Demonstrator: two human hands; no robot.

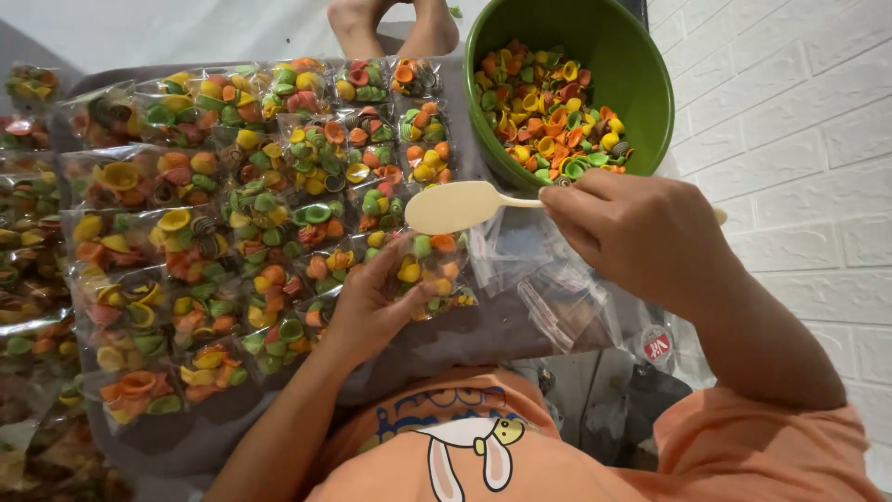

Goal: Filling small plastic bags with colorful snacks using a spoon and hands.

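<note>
My right hand [641,232] grips the handle of a cream plastic spoon [455,206], whose empty bowl points left, level, just in front of a green bowl [632,65]. That bowl is tilted toward me and holds many shell-shaped crackers [548,112] in orange, yellow and green. Lower down, my left hand [372,302] holds a small clear bag of the same crackers [429,270] by its near side, under the spoon.
Rows of filled clear bags [232,214] cover a grey cloth [437,339] to the left. A pile of empty clear bags [548,279] lies right of my left hand. Another person's bare feet [395,23] rest at the far edge. A white brick-pattern wall [799,139] stands at right.
</note>
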